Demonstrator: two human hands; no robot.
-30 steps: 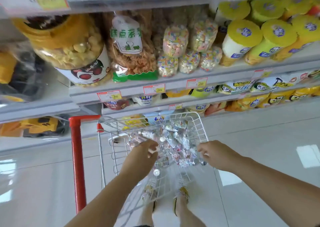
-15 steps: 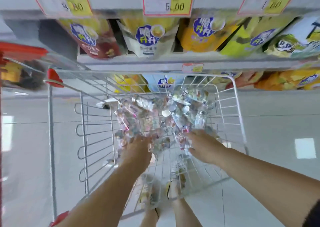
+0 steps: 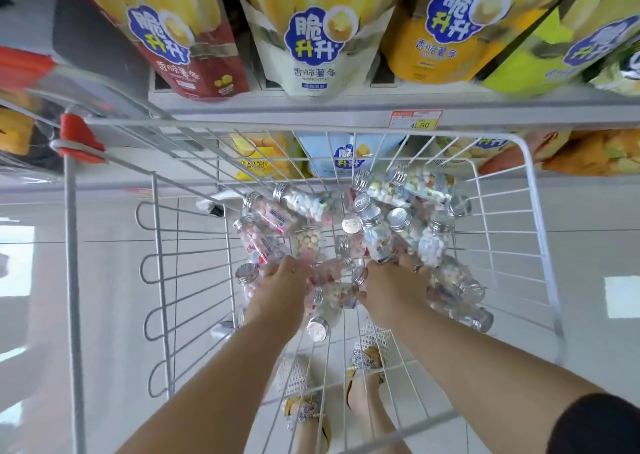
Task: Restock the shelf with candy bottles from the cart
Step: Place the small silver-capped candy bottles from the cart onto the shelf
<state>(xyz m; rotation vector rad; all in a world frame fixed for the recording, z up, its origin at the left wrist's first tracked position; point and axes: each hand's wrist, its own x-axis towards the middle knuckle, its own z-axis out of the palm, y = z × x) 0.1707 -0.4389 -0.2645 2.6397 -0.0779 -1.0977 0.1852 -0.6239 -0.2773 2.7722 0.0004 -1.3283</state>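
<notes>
Both hands are down inside the cart basket point(image 3: 540, 232), in the near half of the candy bottles point(image 3: 311, 207). The pile sits mid-basket toward the far wall, bottles lying crosswise, silver caps pointing every way

Edges: far rim is just under the shelf lip point(image 3: 277, 112), with little gap between them. Chip bags point(image 3: 311, 38) overhang that lip above the basket. The price tag point(image 3: 415, 119) is on the lip, right of centre. Right wall is close to the outermost bottles. Left wall has bare wire between it and the pile, so there's more room that side. Red handle cap point(image 3: 79, 135) is at the far-left corner. The top is open above the hands on the near side. Open floor point(image 3: 588, 256) lies right of the cart

Grip: left hand point(image 3: 280, 287) has its fingers curled down into the pile, tips hidden, so I can't tell what it holds. Right hand point(image 3: 391, 284) has its fingers wrapped round the base of a tilted bottle point(image 3: 379, 242), cap up

Versus half a second back: the camera is lower and nearer, and the upper row of price tags has left the view. Both hands have gone further into the pile, and the right now has a bottle where before it only touched the heap
</notes>
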